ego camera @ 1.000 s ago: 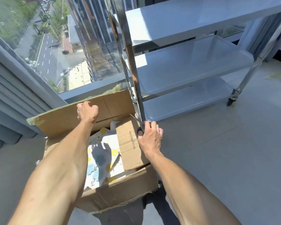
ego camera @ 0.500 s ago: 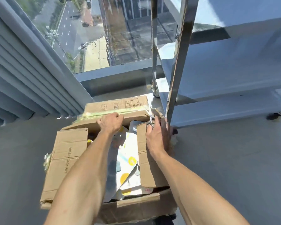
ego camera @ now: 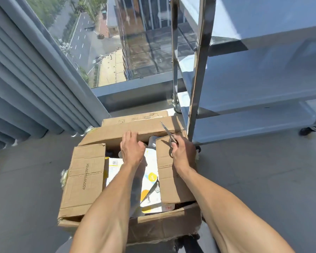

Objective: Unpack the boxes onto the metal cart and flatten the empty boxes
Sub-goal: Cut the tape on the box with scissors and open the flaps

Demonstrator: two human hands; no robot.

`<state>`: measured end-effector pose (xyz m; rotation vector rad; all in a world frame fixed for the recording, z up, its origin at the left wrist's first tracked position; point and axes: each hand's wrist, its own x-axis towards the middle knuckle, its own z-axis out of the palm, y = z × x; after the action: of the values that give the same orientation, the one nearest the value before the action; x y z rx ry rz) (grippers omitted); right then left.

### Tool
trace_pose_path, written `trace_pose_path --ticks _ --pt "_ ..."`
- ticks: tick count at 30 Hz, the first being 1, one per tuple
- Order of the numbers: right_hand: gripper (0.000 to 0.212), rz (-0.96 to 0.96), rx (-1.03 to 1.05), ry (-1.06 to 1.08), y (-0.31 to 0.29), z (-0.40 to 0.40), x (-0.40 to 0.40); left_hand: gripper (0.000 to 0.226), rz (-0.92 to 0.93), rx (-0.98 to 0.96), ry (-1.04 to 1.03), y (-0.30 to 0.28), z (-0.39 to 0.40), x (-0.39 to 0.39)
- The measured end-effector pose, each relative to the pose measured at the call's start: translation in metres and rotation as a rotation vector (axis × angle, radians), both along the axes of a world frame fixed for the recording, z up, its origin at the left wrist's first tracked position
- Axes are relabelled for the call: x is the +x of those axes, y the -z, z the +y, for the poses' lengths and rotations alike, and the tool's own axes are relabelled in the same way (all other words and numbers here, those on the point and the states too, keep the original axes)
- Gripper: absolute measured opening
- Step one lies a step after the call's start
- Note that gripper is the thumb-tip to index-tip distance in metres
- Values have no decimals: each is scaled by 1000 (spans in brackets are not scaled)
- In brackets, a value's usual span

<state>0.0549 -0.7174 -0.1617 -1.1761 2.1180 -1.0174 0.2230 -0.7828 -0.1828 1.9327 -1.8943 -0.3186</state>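
Observation:
An open cardboard box (ego camera: pixel 84 178) sits on the floor in front of me, flaps spread, with white packages printed in yellow (ego camera: pixel 150 181) inside. My left hand (ego camera: pixel 131 150) reaches into the box at the far flap, fingers curled over its edge. My right hand (ego camera: pixel 182 154) grips a pair of scissors (ego camera: pixel 169 135) with the blades pointing up and away, over the right flap. The metal cart (ego camera: pixel 254 79) stands just right of the box with bare shelves.
A second cardboard box (ego camera: pixel 135 117) lies behind the first, against the window sill. Grey curtains (ego camera: pixel 26 84) hang at the left. The cart's upright post (ego camera: pixel 197 88) stands close to my right hand. Grey floor stretches to the right.
My view has dropped closer over the box. The far flap has folded back, my left hand has shifted to its inner edge, and the scissors in my right hand now show plainly.

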Motion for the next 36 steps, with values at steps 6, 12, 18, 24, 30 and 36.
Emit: trace_pose_path --ticks 6,12,18,24,30,36 --pt "25 82 68 158 -13 63 -19 33 170 93 56 -26 50 -50" --pt "3 278 4 286 -27 107 -35 30 52 87 274 -43 87 -98" --pt "9 251 150 476 -25 132 -75 21 -77 134 485 -53 106 -141" --pt "22 368 319 544 -40 210 -159 38 -128 91 793 -66 147 -243" --pt "22 455 391 896 -89 396 -239 40 -142 184 1190 -96 295 -398" --pt "17 427 482 1521 -119 616 -213 42 -68 223 1671 -129 536 -472"
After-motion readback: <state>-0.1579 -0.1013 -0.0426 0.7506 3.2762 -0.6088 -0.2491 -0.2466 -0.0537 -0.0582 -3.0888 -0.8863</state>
